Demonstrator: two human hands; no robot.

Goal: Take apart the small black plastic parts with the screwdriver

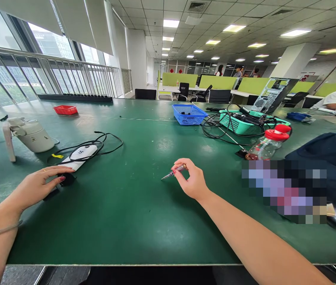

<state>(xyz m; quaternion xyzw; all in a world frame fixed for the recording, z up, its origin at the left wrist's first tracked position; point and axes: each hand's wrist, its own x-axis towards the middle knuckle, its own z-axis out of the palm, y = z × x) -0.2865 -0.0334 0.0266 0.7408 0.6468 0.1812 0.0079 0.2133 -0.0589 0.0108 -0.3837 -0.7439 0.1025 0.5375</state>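
Note:
My right hand [192, 181] hovers just above the green table [132, 206], its fingers pinched on a small metal screwdriver [172, 173] whose tip points left. My left hand [41, 185] rests on the table at the left, fingers stretched forward and lying over a small black object [66, 180]. A white power strip [79, 155] with a black cable [108, 143] lies just beyond that hand.
A cream jug [33, 134] stands far left, a red tray [65, 109] behind it. A blue basket [189, 114], a teal basket [242, 123] with cables, a red-capped bottle [267, 144] and a dark bag [328, 162] lie right. A person sits far right.

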